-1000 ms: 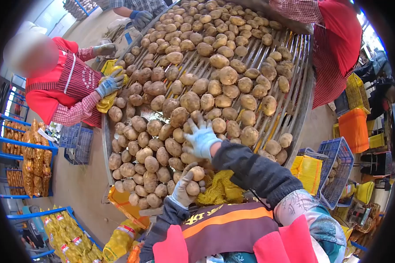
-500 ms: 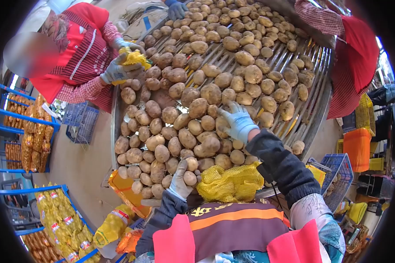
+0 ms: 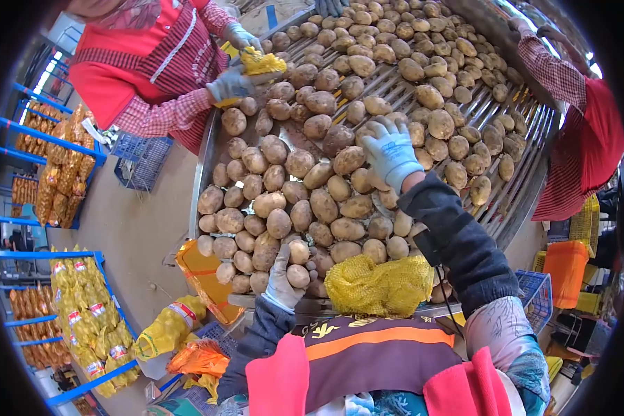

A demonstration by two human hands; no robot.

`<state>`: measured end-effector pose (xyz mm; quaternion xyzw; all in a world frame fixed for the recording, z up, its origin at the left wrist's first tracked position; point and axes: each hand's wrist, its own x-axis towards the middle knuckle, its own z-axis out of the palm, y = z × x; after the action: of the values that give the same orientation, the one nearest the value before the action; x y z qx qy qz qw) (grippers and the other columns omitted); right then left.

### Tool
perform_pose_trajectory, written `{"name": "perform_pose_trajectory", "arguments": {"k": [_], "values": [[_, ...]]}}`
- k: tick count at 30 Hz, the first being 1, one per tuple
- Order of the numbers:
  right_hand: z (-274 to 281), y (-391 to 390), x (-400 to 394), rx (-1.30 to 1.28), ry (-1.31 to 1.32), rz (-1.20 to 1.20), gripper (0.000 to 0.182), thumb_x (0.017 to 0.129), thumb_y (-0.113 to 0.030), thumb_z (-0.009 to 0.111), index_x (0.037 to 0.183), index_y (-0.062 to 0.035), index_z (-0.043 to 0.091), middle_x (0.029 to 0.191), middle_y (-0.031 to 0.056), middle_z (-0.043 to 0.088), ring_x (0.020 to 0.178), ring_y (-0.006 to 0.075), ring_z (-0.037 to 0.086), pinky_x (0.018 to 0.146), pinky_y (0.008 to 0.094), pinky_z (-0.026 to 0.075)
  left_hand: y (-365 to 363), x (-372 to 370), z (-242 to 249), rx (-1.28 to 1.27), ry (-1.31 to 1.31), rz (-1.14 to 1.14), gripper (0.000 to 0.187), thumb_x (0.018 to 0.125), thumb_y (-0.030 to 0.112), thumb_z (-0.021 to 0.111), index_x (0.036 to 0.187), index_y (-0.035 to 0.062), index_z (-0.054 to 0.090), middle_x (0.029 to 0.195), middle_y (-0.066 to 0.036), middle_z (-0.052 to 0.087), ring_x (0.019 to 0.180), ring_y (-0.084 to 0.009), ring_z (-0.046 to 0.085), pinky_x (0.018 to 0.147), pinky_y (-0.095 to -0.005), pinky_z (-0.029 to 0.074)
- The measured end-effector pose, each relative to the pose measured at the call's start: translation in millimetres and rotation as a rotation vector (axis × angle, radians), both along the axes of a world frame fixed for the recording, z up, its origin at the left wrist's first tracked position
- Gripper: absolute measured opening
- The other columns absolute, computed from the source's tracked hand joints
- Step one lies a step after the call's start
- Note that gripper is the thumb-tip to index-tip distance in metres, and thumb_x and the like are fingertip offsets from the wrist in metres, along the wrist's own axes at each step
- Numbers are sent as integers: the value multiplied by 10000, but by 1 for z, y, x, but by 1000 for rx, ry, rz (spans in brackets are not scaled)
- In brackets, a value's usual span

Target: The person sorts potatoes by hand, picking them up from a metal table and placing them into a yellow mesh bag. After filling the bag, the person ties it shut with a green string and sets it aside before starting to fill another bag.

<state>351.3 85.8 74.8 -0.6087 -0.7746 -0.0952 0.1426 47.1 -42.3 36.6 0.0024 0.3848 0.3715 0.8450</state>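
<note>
Brown potatoes (image 3: 279,223) cover the slatted metal sorting table (image 3: 522,156) before me. My left hand (image 3: 283,283), in a pale glove, is at the near edge with its fingers closed around a potato (image 3: 298,276); another potato (image 3: 299,252) lies against the fingertips. My right hand (image 3: 393,154), in a light blue glove, reaches to the middle of the heap. Its fingers lie spread and slightly bent over the potatoes, back of the hand up; what is under the palm is hidden. A crumpled yellow mesh bag (image 3: 378,284) lies between my forearms at the near edge.
At the far left a co-worker (image 3: 152,69) in a red apron holds yellow netting (image 3: 262,62). Another person (image 3: 589,145) stands at the right side. Blue racks (image 3: 45,254) with filled bags stand left. A filled mesh bag (image 3: 173,326) and blue crates (image 3: 142,159) are below.
The view has shifted. My right hand has moved farther up the heap, away from me. My left hand keeps its potato close. The co-worker's hands with the netting have moved apart.
</note>
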Motion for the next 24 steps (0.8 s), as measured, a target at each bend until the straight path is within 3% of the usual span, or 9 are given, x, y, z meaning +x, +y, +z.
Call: {"name": "perform_pose_trajectory", "arguments": {"k": [2, 4, 10, 12, 14, 18, 20, 22, 24], "values": [[-2, -8, -19, 74, 194, 223, 284, 698, -185, 650, 970, -115, 604, 1166, 109, 544, 1174, 340, 455, 971, 496, 363, -1, 3, 1, 1, 13, 21, 437, 898, 499, 521, 1104, 114, 553, 975, -95, 628, 735, -176, 606, 606, -299, 534], [-21, -32, -39, -105, 126, 468, 280, 734, -208, 655, 993, -113, 602, 1164, 115, 542, 1170, 312, 466, 987, 491, 363, -2, 5, -2, -82, -103, 57, 483, 895, 547, 481, 1102, 120, 569, 987, -117, 629, 737, -236, 621, 595, -346, 542], [-12, -74, -46, -263, 237, 236, 407, 773, -234, 663, 1151, -113, 568, 1229, 121, 520, 1222, 314, 444, 1019, 461, 356, -2, 8, 2, -17, -123, -66, 535, 909, 592, 394, 1067, 113, 570, 922, -129, 628, 718, -235, 609, 588, -356, 523], [9, -99, -55, -476, 740, 468, 499, 800, -256, 671, 1254, -122, 513, 1232, 148, 512, 1197, 333, 465, 993, 427, 392, 1, 15, -11, -24, -258, -181, 553, 905, 604, 391, 1050, 102, 572, 896, -112, 621, 720, -228, 611, 612, -338, 515], [35, -132, -79, -443, 874, 442, 568, 777, -241, 696, 1287, -107, 482, 1158, 187, 551, 1106, 351, 530, 911, 395, 447, -4, 31, 3, 213, -144, -304, 577, 894, 624, 394, 1053, 97, 566, 868, -93, 612, 717, -211, 603, 616, -319, 498], [40, -168, -92, -501, 878, 208, 544, 846, -276, 642, 1324, -114, 438, 1163, 187, 543, 1116, 299, 540, 882, 382, 462, -3, 59, 35, -58, -102, -348, 594, 874, 644, 409, 1087, 108, 551, 809, -69, 612, 669, -172, 593, 551, -290, 478], [68, -177, -89, -1044, 1420, -35, 585, 861, -226, 626, 1370, -91, 372, 1214, 148, 517, 1135, 289, 525, 963, 405, 427, -5, 55, 29, 242, -272, -514, 570, 931, 599, 319, 1123, 108, 536, 829, -58, 611, 640, -169, 594, 554, -308, 499], [48, -185, -92, -1064, 1660, -143, 593, 856, -197, 635, 1374, -90, 366, 1269, 136, 504, 1215, 255, 464, 1007, 383, 392, -14, 59, 35, 251, -221, -510, 586, 928, 607, 313, 1106, 99, 544, 812, -49, 606, 631, -160, 590, 539, -289, 491], [39, -194, -99, -459, 1141, 98, 618, 841, -185, 658, 1377, -87, 364, 1310, 134, 485, 1266, 250, 416, 1047, 366, 346, -18, 63, 47, 294, -39, -574, 596, 924, 614, 315, 1072, 89, 556, 793, -54, 604, 620, -162, 586, 531, -283, 485]]}}
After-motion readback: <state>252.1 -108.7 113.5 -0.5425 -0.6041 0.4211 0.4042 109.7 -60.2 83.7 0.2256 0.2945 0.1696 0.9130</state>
